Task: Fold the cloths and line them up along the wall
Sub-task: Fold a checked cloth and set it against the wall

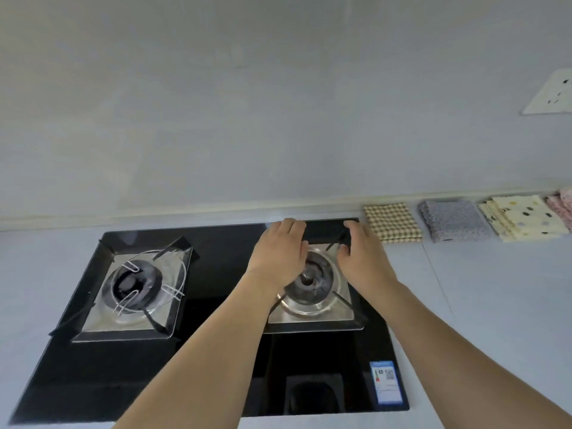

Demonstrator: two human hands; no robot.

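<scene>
Left burner (pixel 136 286): sitting on the left half of the black hob (pixel 216 360), with a wire ring lying over its steel tray
Left hand (pixel 278 255): reaching over the right burner (pixel 311 283), fingers curling down at the hob's far edge; a dark cloth (pixel 323 235) seems to be lying under the fingertips, though it is blending with the black glass, so I cannot tell whether the grip is closing on it
Right hand (pixel 363 255): hovering just beside the left one, fingers bending over the same dark strip; grip equally unclear
Checked cloth (pixel 391 222): lying folded on the bench (pixel 495 289), just beside the hob's far right corner, against the wall (pixel 278 103)
Grey cloth (pixel 455 221): lying folded next in the row along the wall
Cream dotted cloth (pixel 523 218): lying folded after the grey one
Pink cloth (pixel 563 205): showing partly at the right edge, ending the row
Socket (pixel 551 96): sitting on the wall above the cloths
Blue label (pixel 387 382): sticking to the hob's near right corner
</scene>
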